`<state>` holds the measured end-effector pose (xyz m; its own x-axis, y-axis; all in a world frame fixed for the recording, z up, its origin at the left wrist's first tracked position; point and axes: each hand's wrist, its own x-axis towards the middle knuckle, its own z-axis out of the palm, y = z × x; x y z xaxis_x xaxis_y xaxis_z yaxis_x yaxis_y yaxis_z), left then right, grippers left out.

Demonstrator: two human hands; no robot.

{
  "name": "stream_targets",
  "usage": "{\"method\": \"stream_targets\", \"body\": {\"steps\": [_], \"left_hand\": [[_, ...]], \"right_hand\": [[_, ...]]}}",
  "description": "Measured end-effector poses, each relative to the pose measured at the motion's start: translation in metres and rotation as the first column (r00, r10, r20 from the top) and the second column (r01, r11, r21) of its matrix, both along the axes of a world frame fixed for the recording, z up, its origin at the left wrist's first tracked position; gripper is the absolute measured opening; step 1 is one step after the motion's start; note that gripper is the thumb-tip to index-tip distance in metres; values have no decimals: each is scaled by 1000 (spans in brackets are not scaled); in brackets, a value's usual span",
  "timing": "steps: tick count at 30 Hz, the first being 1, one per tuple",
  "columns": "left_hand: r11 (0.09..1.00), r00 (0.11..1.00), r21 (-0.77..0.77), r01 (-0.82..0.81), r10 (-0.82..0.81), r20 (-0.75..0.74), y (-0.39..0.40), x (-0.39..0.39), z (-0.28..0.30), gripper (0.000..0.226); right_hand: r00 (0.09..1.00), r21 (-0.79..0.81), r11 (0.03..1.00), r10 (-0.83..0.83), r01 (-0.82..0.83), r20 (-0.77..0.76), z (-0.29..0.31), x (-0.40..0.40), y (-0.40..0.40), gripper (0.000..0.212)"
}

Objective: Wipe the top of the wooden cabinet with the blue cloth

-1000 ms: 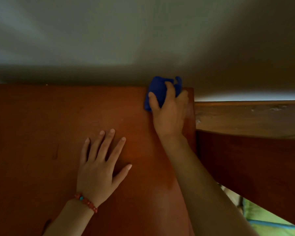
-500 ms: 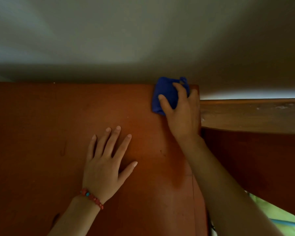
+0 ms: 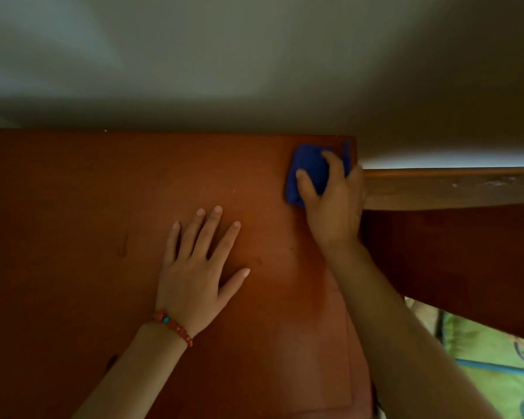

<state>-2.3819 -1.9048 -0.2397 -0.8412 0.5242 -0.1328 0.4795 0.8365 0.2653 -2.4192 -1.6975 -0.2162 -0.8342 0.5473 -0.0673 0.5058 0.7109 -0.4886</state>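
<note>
The reddish-brown top of the wooden cabinet fills the lower left of the view. At its far right corner lies the bunched blue cloth, pressed down under my right hand, whose fingers grip it. Part of the cloth is hidden under the palm. My left hand rests flat on the cabinet top, fingers spread, holding nothing; it wears a red bead bracelet at the wrist.
A pale wall rises directly behind the cabinet's back edge. To the right runs a lower wooden ledge with dusty marks, with a dark wooden panel under it. Green fabric shows at the bottom right.
My right hand has slid the blue cloth a little nearer from the back edge at the right corner. The view has shifted slightly. My left hand stays flat in place.
</note>
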Motion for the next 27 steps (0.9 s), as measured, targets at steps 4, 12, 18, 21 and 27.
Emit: {"method": "stream_targets", "body": {"steps": [4,12,18,21,27], "left_hand": [[1000,1000,-14,9,-9,-10,0,1,-3,64],[999,1000,28,-16,16,-16,-5,27,6,63],[1000,1000,-17,16,-16,11,-27,70,3,62],[999,1000,-16,31,-31,1,-32,73,2,62],[999,999,-8,41,-42,-13,-34,73,0,61]], "right_hand": [[997,-34,997,67,-69,-34,-2,12,2,52],[994,-6,998,67,-66,85,7,89,-21,53],[997,-26,998,66,-64,42,6,51,-9,53],[992,-32,992,121,-120,28,4,116,-28,54],[991,62,989,132,-134,38,1,140,-39,56]]}}
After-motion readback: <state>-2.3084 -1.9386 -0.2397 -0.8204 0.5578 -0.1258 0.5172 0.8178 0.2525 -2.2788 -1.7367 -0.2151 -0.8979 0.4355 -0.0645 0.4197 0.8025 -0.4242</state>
